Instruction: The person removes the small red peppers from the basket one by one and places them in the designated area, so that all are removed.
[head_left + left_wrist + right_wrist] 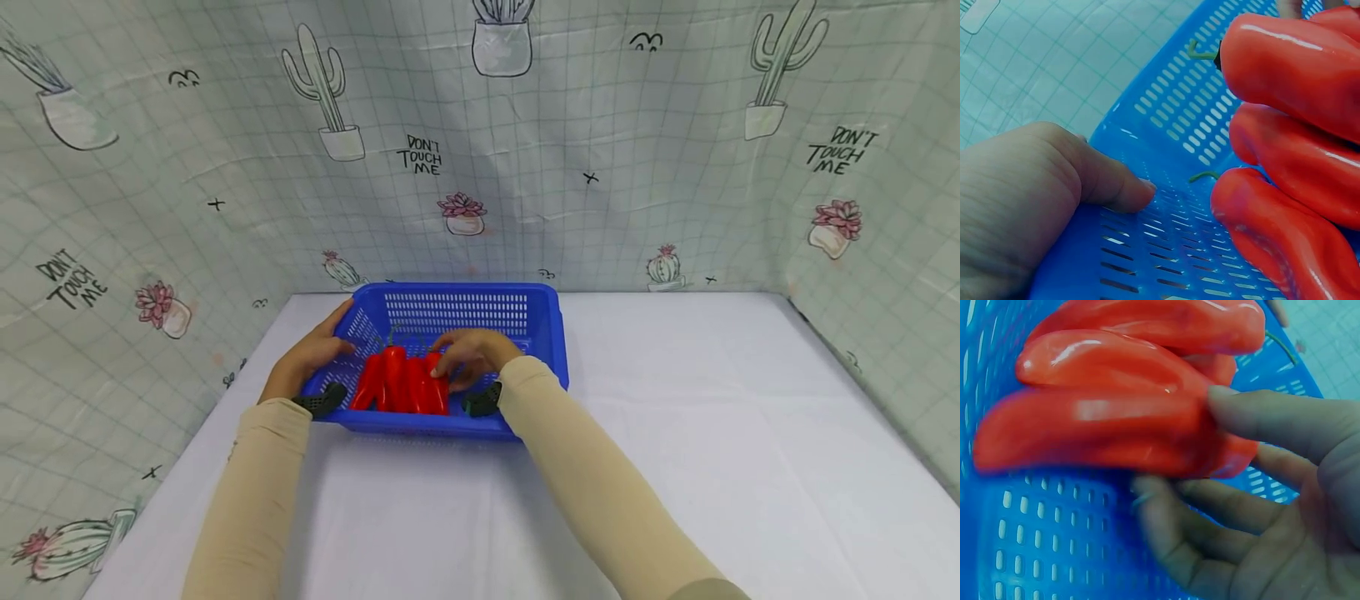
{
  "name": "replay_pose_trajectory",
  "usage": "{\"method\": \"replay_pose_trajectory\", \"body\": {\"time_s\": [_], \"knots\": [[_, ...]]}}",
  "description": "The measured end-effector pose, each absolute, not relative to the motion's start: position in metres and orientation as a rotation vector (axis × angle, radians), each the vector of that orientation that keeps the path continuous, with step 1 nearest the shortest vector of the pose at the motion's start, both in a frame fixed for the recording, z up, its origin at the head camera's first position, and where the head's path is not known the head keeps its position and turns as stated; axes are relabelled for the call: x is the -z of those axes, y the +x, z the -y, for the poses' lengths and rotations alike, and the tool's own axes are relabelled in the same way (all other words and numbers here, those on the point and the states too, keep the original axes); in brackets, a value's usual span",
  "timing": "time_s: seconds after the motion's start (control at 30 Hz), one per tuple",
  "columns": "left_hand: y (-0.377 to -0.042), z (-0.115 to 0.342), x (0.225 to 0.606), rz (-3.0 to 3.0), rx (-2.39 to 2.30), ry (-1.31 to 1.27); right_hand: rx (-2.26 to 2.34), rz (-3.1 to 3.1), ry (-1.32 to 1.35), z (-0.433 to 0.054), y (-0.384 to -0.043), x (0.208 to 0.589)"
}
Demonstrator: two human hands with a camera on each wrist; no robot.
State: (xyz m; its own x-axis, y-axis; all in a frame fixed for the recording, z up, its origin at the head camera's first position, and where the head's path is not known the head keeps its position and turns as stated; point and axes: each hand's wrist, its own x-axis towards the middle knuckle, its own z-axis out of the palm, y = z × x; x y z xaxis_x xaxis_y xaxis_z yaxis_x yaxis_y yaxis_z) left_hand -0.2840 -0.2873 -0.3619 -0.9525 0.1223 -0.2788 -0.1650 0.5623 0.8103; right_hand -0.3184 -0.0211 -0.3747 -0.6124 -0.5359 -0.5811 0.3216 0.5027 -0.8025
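Several long, glossy red peppers point(396, 379) lie side by side in the left half of a blue plastic basket point(557, 333). Over the basket's left wall, my left hand point(311, 350) holds the rim, its thumb inside against the slotted wall in the left wrist view and its other fingers hidden outside. My right hand point(476, 350) reaches in over the front and grips the rightmost red pepper point(1097, 431) near its stem end, thumb on top and fingers beneath. Thin green stems point(1204, 177) show on some peppers.
The basket stands at the back left of a table with a white cloth point(675, 400). A cactus-print fabric point(525, 150) rises behind it and along both sides. Slotted basket floor point(1041, 531) shows beside the gripped pepper.
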Motion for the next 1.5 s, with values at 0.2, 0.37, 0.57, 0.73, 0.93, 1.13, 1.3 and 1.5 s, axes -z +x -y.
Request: {"method": "replay_pose_trajectory", "body": {"time_s": [0.2,0.37,0.57,0.73,0.93,1.13,1.3,1.5], "knots": [[-0.283,0.289,0.361,-2.527,-1.322,-0.036,1.222,-1.859,-0.240,0.024,-0.315,0.372],[-0.283,0.289,0.360,-2.520,-1.335,-0.017,1.312,-1.858,-0.245,0.026,-0.314,0.370],[-0.284,0.283,0.364,-2.474,-1.364,-0.035,1.402,-1.901,-0.246,0.019,-0.320,0.372],[-0.286,0.280,0.365,-2.473,-1.361,-0.035,1.436,-2.055,-0.288,0.009,-0.326,0.371],[-0.285,0.284,0.364,-2.490,-1.344,-0.037,1.527,-2.141,-0.282,0.005,-0.332,0.368],[-0.286,0.284,0.364,-2.496,-1.374,0.015,1.583,-2.168,-0.245,0.003,-0.334,0.362],[-0.285,0.285,0.359,-2.511,-1.371,0.013,1.536,-2.213,-0.271,-0.008,-0.337,0.352],[-0.280,0.286,0.361,-2.499,-1.359,-0.016,1.470,-2.278,-0.290,-0.029,-0.345,0.353]]}}
